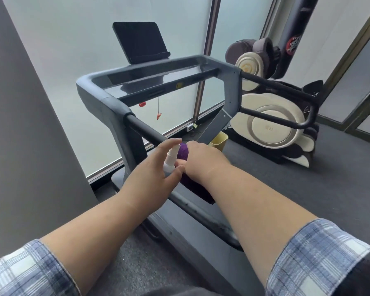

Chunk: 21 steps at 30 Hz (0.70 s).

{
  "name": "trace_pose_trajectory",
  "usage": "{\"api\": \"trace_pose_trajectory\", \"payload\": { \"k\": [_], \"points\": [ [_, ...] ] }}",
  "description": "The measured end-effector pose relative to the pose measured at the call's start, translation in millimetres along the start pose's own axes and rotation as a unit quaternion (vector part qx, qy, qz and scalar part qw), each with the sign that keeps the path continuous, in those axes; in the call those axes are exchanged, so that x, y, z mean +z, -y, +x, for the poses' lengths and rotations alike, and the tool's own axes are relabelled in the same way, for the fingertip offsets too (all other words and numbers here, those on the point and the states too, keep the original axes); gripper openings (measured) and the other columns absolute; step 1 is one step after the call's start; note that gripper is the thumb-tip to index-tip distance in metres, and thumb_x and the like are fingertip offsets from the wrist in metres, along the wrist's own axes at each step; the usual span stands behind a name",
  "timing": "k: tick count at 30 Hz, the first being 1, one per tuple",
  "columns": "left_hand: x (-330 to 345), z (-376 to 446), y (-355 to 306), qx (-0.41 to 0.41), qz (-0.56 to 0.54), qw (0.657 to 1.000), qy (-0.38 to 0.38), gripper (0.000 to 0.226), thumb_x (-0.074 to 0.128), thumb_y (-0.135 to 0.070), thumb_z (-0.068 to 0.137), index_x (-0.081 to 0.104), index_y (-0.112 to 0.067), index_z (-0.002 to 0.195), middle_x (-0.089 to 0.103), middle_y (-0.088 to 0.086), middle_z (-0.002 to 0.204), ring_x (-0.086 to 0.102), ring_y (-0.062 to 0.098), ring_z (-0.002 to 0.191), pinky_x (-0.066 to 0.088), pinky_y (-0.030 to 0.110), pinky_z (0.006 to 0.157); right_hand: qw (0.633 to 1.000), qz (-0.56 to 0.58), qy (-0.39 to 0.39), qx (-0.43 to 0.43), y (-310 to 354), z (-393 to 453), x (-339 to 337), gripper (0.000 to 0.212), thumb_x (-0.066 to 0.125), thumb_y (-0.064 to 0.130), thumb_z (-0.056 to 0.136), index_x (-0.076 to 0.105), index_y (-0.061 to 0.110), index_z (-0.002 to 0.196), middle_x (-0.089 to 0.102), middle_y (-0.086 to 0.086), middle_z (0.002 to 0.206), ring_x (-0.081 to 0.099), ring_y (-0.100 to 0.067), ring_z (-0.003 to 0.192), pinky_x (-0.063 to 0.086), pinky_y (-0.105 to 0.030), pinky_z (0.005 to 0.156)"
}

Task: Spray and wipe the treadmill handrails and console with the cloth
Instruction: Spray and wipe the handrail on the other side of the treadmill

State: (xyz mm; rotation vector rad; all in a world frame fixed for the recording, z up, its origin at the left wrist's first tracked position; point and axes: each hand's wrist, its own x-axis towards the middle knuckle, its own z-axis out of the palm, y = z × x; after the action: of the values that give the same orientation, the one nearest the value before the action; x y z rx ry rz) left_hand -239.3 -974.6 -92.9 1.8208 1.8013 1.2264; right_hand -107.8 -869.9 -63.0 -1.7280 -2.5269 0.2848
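Your right hand [201, 159] grasps the soft, limp purple cloth [183, 151] around the stiff handrail [145, 129], while beside it your left hand [156, 167] grips the light spray bottle [171, 157] by its body.

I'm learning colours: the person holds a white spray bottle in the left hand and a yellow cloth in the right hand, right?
Nearly. The head view shows the cloth is purple, not yellow. The left hand does hold the white spray bottle, and the right hand holds the cloth.

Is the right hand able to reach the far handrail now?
Probably not from here: the right hand grips the purple cloth on the near handrail, and the far handrail lies beyond the treadmill's open frame.
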Motion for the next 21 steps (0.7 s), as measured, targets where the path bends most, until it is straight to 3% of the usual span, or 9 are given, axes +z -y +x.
{"api": "trace_pose_trajectory", "payload": {
  "k": [4, 9, 12, 17, 21],
  "points": [
    [29.1, -19.8, -27.8, -0.01, -0.005, 1.0, 0.011, 0.052, 0.054, -0.059, 0.087, 0.029, -0.074, 0.13, 0.067, -0.023, 0.105, 0.064, 0.001, 0.076, 0.054, 0.031, 0.069, 1.0, 0.017, 0.011, -0.003, -29.7, -32.8, -5.1, 0.035, 0.056, 0.055, 0.089, 0.042, 0.033, 0.111, 0.063, -0.003, 0.108, 0.062, -0.032, 0.103, 0.049, -0.041, 0.075],
    [58.5, -51.6, -55.3, -0.016, -0.004, 1.0, -0.008, 0.053, 0.056, -0.058, 0.086, 0.031, -0.072, 0.131, 0.065, -0.029, 0.104, 0.063, -0.002, 0.082, 0.051, 0.024, 0.069, 1.0, 0.027, 0.008, 0.002, -66.2, -73.9, -11.7, 0.05, 0.054, 0.064, 0.085, 0.049, 0.025, 0.117, 0.064, -0.004, 0.11, 0.061, -0.031, 0.101, 0.047, -0.038, 0.075],
    [72.9, -71.0, -68.3, -0.017, -0.003, 1.0, -0.004, 0.054, 0.054, -0.057, 0.086, 0.031, -0.07, 0.133, 0.065, -0.024, 0.112, 0.063, -0.003, 0.088, 0.05, 0.024, 0.072, 0.998, 0.062, -0.009, -0.005, -87.8, -96.5, -8.9, 0.047, 0.056, 0.062, 0.085, 0.052, 0.025, 0.114, 0.064, -0.003, 0.107, 0.061, -0.029, 0.098, 0.05, -0.039, 0.077],
    [86.5, -92.4, -87.3, -0.027, 0.012, 1.0, -0.004, 0.054, 0.059, -0.05, 0.091, 0.028, -0.075, 0.128, 0.061, -0.026, 0.095, 0.057, -0.01, 0.068, 0.042, 0.02, 0.06, 0.98, 0.154, -0.119, -0.034, -118.0, -128.9, 14.7, 0.054, 0.061, 0.056, 0.087, 0.05, 0.028, 0.132, 0.06, -0.002, 0.12, 0.059, -0.026, 0.108, 0.049, -0.04, 0.09],
    [90.9, -108.4, -90.4, -0.042, 0.012, 0.999, 0.008, 0.052, 0.06, -0.045, 0.093, 0.032, -0.068, 0.132, 0.06, -0.034, 0.104, 0.052, -0.019, 0.061, 0.04, 0.019, 0.058, 0.932, 0.288, -0.216, -0.051, -146.0, -159.8, 59.3, 0.062, 0.066, 0.05, 0.087, 0.046, 0.029, 0.141, 0.055, 0.001, 0.133, 0.054, -0.017, 0.115, 0.048, -0.039, 0.096]
  ]
}}
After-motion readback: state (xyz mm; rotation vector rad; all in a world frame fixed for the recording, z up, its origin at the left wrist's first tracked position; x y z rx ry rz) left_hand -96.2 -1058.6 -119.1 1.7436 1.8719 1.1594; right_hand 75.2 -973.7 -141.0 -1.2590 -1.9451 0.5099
